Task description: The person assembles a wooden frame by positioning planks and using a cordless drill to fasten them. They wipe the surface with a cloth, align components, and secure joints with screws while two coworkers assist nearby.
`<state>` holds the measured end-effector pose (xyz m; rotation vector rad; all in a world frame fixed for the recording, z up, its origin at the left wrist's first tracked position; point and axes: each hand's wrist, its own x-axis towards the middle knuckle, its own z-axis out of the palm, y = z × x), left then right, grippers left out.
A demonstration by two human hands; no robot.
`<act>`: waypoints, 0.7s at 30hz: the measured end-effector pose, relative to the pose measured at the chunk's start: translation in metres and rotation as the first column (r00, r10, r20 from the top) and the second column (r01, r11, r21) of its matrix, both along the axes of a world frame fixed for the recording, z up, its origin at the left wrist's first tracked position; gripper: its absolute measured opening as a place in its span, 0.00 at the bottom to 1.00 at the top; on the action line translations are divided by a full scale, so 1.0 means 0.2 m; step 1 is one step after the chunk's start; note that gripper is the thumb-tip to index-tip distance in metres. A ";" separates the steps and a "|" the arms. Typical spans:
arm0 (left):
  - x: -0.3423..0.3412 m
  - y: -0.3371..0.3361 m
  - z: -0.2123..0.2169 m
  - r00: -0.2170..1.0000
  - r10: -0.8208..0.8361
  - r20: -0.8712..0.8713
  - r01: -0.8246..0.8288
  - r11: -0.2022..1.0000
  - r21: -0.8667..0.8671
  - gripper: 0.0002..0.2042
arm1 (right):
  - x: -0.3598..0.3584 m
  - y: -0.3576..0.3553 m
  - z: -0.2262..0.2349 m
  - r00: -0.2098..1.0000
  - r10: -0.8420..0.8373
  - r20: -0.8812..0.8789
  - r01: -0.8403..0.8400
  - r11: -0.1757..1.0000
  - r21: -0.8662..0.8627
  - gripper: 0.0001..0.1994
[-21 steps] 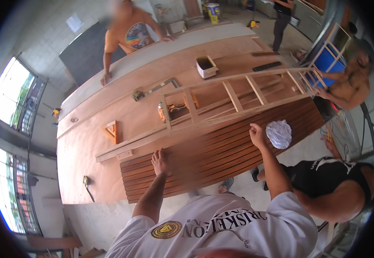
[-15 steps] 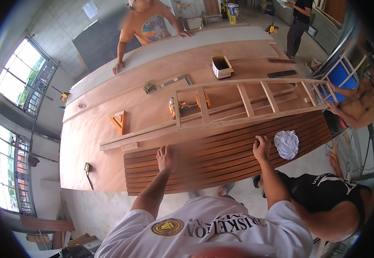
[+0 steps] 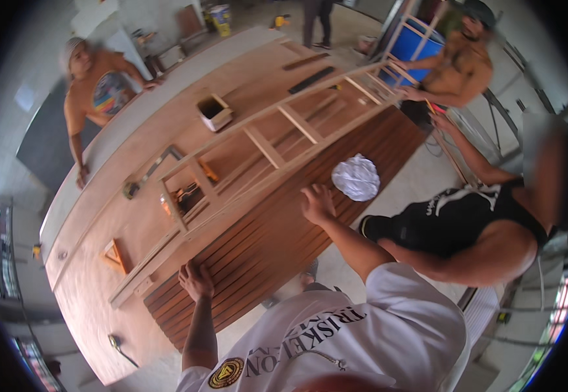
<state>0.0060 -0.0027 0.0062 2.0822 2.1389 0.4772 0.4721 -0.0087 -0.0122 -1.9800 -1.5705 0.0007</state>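
A dark brown slatted wood panel (image 3: 248, 264) lies along the near edge of the big table. Toward the panel's left end rests my left hand (image 3: 196, 282), its fingers apart and nothing in it. My right hand (image 3: 318, 204) touches the slats farther right, fingers loosely bent and apart, also holding nothing. Just beyond it a crumpled white cloth (image 3: 357, 178) lies on the panel. Past the panel is a long, pale, ladder-like wooden frame (image 3: 264, 147). A co-worker (image 3: 462, 65) at the far right has both hands at its end.
On the plywood tabletop (image 3: 78, 307) are an orange square (image 3: 114, 257), a tape measure (image 3: 115, 341), an open carton (image 3: 215, 114) and a power tool (image 3: 186, 196). A person in orange (image 3: 101, 91) leans at the far edge. Another in black (image 3: 460, 215) bends close on my right.
My view has swung to the right, so the table appears tilted. Both hands stay on the panel. The person in black has lifted an arm toward the panel's far end.
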 end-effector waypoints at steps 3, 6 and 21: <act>0.01 0.00 -0.03 0.999 0.013 -0.034 -0.014 0.999 -0.045 0.28 | 0.02 -0.02 0.02 0.999 -0.003 -0.048 -0.001 0.998 -0.069 0.17; -0.02 0.00 -0.04 0.999 0.024 -0.047 -0.027 0.998 -0.060 0.28 | 0.00 -0.01 0.01 1.000 0.002 -0.030 -0.004 0.998 -0.069 0.17; -0.07 0.12 -0.10 0.965 0.132 0.226 -0.144 0.989 0.036 0.27 | 0.13 0.12 -0.02 0.883 -0.061 -0.465 0.118 0.988 0.095 0.17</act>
